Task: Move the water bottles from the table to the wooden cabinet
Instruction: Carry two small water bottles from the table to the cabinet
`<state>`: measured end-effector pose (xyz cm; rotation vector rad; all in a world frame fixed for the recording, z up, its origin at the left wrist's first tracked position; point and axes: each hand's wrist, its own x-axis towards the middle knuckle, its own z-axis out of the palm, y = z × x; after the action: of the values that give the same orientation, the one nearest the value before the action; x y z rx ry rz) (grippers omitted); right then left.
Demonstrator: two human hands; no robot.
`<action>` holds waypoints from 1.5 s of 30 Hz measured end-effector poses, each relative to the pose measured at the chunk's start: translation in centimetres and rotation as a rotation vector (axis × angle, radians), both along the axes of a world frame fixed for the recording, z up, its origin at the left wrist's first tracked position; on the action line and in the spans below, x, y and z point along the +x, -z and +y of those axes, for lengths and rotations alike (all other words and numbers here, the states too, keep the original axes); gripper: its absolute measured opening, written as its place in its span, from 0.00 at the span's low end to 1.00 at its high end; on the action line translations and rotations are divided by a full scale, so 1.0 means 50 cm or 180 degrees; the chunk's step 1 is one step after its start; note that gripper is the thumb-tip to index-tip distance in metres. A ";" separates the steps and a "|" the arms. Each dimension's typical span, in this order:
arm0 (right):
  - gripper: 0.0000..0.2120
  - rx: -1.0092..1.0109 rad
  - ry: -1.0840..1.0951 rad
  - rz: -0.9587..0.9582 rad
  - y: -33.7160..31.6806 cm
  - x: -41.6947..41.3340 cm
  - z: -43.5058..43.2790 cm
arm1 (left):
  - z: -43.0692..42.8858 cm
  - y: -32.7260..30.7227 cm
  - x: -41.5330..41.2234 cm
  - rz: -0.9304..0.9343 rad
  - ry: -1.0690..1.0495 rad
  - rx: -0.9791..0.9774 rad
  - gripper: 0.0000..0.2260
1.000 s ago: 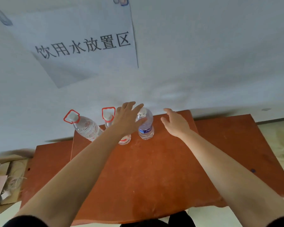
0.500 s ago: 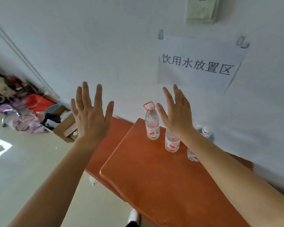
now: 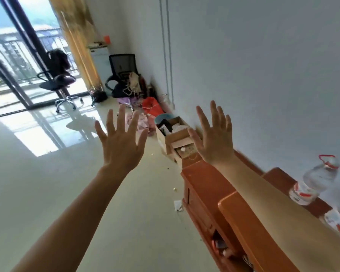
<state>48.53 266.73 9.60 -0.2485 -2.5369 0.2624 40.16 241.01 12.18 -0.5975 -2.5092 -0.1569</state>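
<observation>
Both of my hands are raised in front of me with fingers spread and nothing in them. My left hand (image 3: 120, 144) hangs over the floor; my right hand (image 3: 214, 138) is above the end of the orange-brown wooden cabinet (image 3: 206, 185). At the far right a clear water bottle (image 3: 314, 181) with a red cap ring and red label stands on the cabinet top. A second bottle (image 3: 338, 220) shows partly at the frame's edge, blurred. My right forearm lies between me and the bottles.
Open cardboard boxes (image 3: 175, 136) sit by the wall past the cabinet's end, with a blue bucket (image 3: 163, 117) and a red bag (image 3: 151, 106). Two black office chairs (image 3: 57, 79) stand near the balcony door. The tiled floor (image 3: 47, 183) to the left is wide.
The view has swung left, from the bottles and wall sign to the room and floor. Both hands left the bottles and stayed raised, open and spread.
</observation>
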 end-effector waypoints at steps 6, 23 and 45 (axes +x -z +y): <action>0.32 0.0159 -0.0970 -0.0011 -0.026 -0.275 -0.443 | -0.449 -0.008 -0.094 0.0066 -0.0931 -0.0106 0.29; 0.32 0.0109 -0.3364 0.0084 0.063 -0.841 -1.415 | -1.269 0.060 -0.315 -0.0181 -0.3565 -0.0023 0.32; 0.34 0.0196 -0.5331 0.0116 -0.043 -1.084 -2.547 | -2.149 -0.012 -0.432 0.0274 -0.5371 0.0319 0.30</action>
<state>-5.66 139.36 11.74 1.8878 -2.0318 0.7336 18.55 133.59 12.78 1.5068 -2.0778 0.3604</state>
